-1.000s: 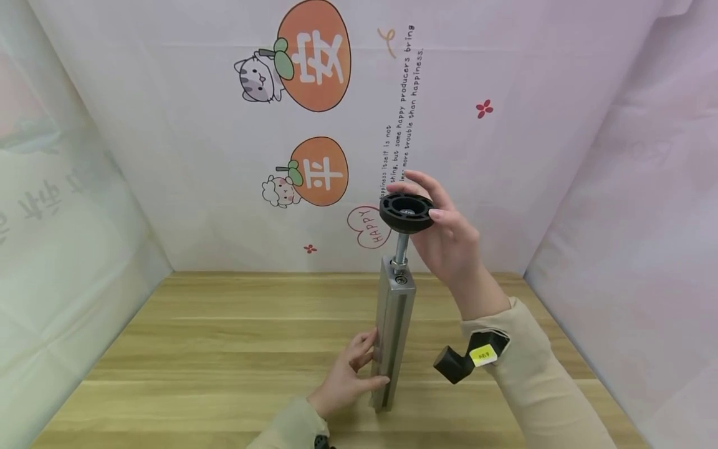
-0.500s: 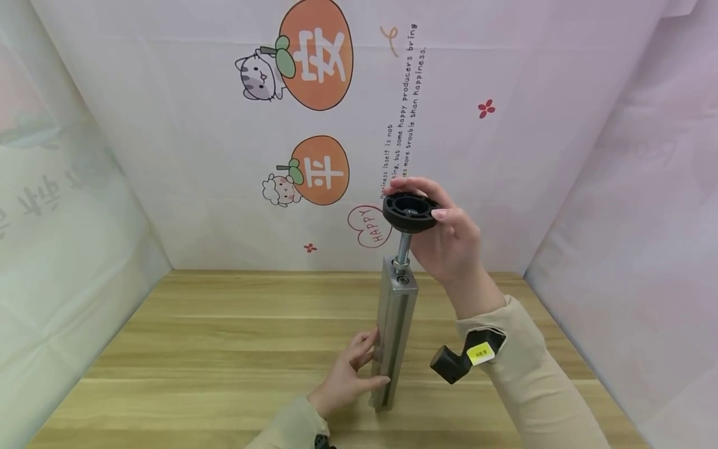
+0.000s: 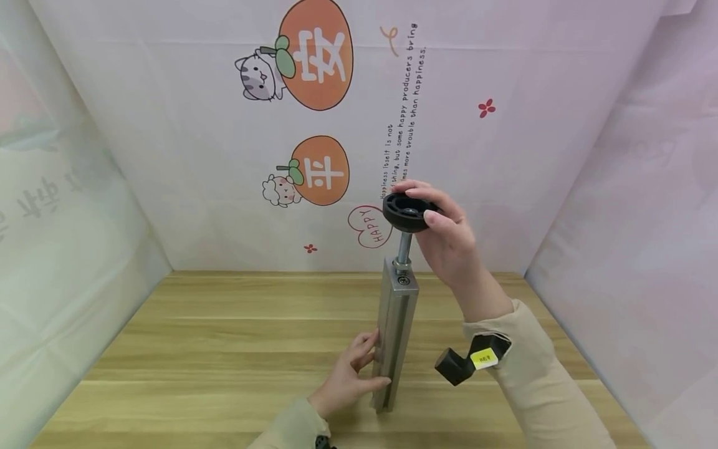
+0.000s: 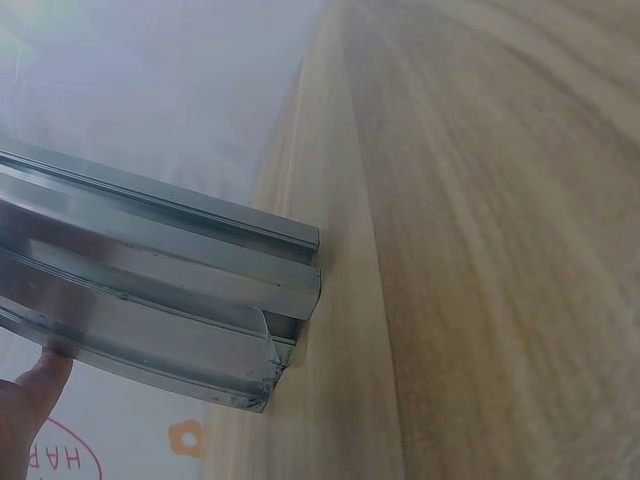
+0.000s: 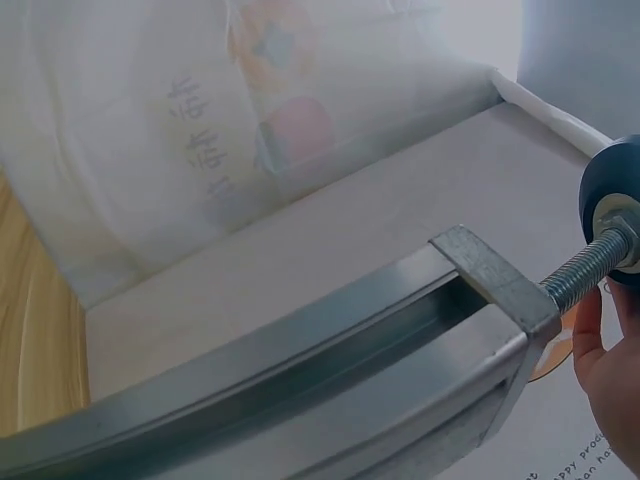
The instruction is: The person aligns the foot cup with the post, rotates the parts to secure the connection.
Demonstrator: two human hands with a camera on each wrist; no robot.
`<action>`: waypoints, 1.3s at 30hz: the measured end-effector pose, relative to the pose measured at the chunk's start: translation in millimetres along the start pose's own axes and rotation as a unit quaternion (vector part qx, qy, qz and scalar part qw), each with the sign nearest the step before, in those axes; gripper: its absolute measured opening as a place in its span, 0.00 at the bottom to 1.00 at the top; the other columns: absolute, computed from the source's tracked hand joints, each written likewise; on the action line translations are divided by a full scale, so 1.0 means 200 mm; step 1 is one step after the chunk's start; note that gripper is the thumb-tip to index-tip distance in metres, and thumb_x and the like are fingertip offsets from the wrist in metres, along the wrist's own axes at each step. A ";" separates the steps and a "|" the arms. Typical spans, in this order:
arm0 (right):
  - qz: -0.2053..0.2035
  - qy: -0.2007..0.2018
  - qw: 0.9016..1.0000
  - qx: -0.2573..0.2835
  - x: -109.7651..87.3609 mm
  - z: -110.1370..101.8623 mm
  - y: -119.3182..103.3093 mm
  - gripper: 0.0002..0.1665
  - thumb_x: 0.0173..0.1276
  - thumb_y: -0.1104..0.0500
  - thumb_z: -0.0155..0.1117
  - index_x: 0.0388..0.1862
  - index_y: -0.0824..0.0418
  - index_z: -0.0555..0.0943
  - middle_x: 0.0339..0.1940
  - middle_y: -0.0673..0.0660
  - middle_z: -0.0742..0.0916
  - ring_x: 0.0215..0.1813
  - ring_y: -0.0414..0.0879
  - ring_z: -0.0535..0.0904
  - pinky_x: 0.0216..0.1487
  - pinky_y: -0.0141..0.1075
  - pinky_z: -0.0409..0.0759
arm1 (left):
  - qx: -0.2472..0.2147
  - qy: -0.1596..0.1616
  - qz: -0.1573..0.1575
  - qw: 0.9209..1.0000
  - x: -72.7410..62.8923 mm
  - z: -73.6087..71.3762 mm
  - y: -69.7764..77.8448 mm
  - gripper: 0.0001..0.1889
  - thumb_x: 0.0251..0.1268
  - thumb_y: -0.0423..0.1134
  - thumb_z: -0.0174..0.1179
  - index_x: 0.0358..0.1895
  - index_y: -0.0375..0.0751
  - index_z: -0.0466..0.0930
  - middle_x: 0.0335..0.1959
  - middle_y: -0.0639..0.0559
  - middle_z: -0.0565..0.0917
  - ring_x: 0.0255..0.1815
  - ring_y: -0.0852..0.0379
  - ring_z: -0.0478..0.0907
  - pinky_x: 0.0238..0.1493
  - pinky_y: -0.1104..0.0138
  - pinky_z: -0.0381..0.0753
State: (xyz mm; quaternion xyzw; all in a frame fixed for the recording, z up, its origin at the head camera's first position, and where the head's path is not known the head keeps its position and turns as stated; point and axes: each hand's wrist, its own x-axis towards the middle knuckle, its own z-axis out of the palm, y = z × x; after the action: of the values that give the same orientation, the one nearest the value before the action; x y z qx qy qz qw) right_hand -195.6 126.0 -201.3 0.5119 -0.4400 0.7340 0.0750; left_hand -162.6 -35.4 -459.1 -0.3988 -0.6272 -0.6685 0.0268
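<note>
An aluminium profile (image 3: 392,337) stands nearly upright on the wooden table, slotted along its sides. My left hand (image 3: 350,380) grips it low down, thumb on the near face and fingers on the far left side. From the end plate (image 5: 490,275) on top rises a threaded rod (image 3: 403,248) with a nut (image 3: 402,265) at its base. The rod carries a round black levelling foot (image 3: 401,218), its hollow side up. My right hand (image 3: 449,240) holds that foot by the rim, thumb at the near right and fingers behind. In the left wrist view the profile's lower end (image 4: 290,300) meets the tabletop.
The wooden tabletop (image 3: 224,349) ends at a white printed cloth backdrop (image 3: 213,187). Further cloth walls stand at the left (image 3: 67,237) and right (image 3: 628,237). A black wrist camera mount (image 3: 471,358) sticks out from the right sleeve.
My right hand's fingers have drawn in along the foot's rim and the thumb has shifted left over it. The profile has barely moved, and my left hand keeps its place.
</note>
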 end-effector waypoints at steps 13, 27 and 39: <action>0.073 0.054 0.963 -0.253 -0.02 0.04 -0.11 0.25 0.64 0.73 0.51 0.40 0.45 0.86 0.53 0.54 0.79 0.56 0.50 0.73 0.50 0.28 0.81 | -0.009 -0.005 0.009 1.000 0.00 0.00 0.02 0.44 0.57 0.24 0.62 0.74 0.44 0.48 0.62 0.33 0.62 0.66 0.66 0.62 0.65 0.65 0.71; 0.046 0.015 0.868 -0.494 0.00 0.08 -0.19 0.17 0.58 0.65 0.59 0.47 0.68 0.83 0.48 0.60 0.79 0.52 0.41 0.64 0.48 0.36 0.66 | -0.018 -0.006 0.009 1.000 0.00 0.02 0.01 0.43 0.57 0.24 0.62 0.73 0.42 0.49 0.63 0.45 0.63 0.66 0.67 0.62 0.66 0.65 0.71; -0.098 0.029 0.780 -0.617 0.00 0.08 -0.15 0.34 0.62 0.35 0.59 0.40 0.65 0.86 0.37 0.64 0.79 0.39 0.58 0.63 0.39 0.35 0.57 | -0.006 0.000 0.003 1.000 0.00 0.01 0.01 0.44 0.57 0.24 0.63 0.74 0.43 0.48 0.62 0.36 0.63 0.64 0.67 0.63 0.66 0.68 0.70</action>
State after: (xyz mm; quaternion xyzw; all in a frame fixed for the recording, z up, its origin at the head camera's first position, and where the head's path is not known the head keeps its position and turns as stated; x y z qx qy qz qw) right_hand -169.1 132.6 -182.5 0.3748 -0.7439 0.3090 0.4590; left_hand -161.4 -34.3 -457.9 -0.4010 -0.6221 -0.6719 0.0260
